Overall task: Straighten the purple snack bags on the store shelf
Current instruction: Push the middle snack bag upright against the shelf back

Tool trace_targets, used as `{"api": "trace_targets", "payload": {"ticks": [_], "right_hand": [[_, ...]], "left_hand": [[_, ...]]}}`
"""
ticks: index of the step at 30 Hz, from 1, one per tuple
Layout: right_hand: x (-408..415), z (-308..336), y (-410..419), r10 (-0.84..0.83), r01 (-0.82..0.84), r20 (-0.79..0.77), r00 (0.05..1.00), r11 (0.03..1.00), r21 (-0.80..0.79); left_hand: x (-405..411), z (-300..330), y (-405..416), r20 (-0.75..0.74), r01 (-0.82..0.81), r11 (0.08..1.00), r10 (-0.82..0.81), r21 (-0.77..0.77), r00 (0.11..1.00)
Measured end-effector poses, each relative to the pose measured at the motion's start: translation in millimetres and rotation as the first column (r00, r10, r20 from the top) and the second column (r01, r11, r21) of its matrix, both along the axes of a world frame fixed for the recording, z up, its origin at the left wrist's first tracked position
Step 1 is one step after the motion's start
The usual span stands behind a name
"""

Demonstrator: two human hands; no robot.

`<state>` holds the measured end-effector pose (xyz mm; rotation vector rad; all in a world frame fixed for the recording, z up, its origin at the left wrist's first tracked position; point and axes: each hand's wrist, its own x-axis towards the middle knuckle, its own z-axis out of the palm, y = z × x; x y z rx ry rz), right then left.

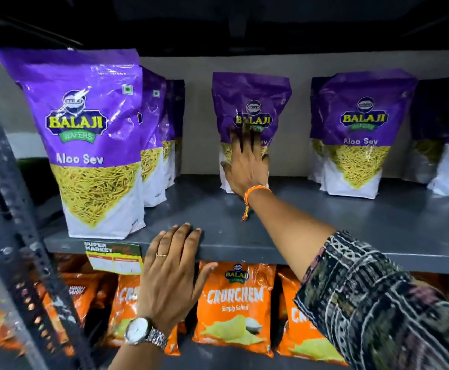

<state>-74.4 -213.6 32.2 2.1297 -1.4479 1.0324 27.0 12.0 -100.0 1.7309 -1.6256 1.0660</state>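
Standing upright mid-shelf, front label outward, the glossy purple Aloo Sev snack bag (250,124) sits apart from neighbouring purple bags (95,140). Right hand (246,166) presses it flat, fingers spread. Left hand (171,273), open, rests on the grey metal shelf edge (271,249) above orange crisp packets (235,308).

the light is bright on the purple snack bags (95,140), and white shine spots sit on their fronts. the top of the picture is very dark. the far right bags sit in shadow. the sleeve (378,303) and the metal post (12,209) look blurry. the edges bend and stretch.
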Motion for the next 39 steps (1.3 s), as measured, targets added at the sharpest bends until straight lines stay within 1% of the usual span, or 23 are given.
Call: {"api": "trace_targets", "payload": {"ticks": [5, 8, 16, 20, 28, 35, 39], "right_hand": [[-3.1, 4.6, 14.6, -0.006, 0.006, 0.001, 1.000, 1.000, -0.015], [-6.3, 4.4, 33.6, -0.036, 0.036, 0.004, 0.999, 0.998, -0.053], [-27.6, 4.7, 98.6, -0.011, 0.011, -0.003, 1.000, 0.997, -0.082], [-36.8, 2.9, 136.2, 0.004, -0.003, 0.008, 1.000, 0.992, -0.124], [-48.9, -3.2, 195.8, 0.045, -0.039, 0.036, 0.998, 0.985, -0.169], [-59.2, -13.0, 225.7, 0.070, -0.049, 0.085, 0.994, 0.972, -0.229], [-64.3, -22.0, 239.6, 0.094, -0.064, 0.100, 0.991, 0.961, -0.269]], "left_hand": [[4.8, -5.9, -10.0, 0.023, 0.045, 0.995, -0.043, -0.089, 0.999], [6.5, -7.1, -10.9, 0.029, 0.059, 0.993, -0.056, -0.102, 0.998], [8.8, -6.0, -9.2, -0.011, 0.071, 0.997, -0.071, -0.030, 0.997], [9.6, -4.5, -7.7, -0.010, 0.086, 0.996, -0.086, -0.002, 0.996], [11.1, -2.5, -4.4, -0.043, 0.154, 0.986, -0.157, -0.057, 0.987], [6.9, 0.5, -0.4, -0.086, 0.152, 0.988, -0.154, -0.026, 0.984], [5.0, 2.3, 1.5, -0.105, 0.159, 0.986, -0.163, -0.044, 0.981]]}}
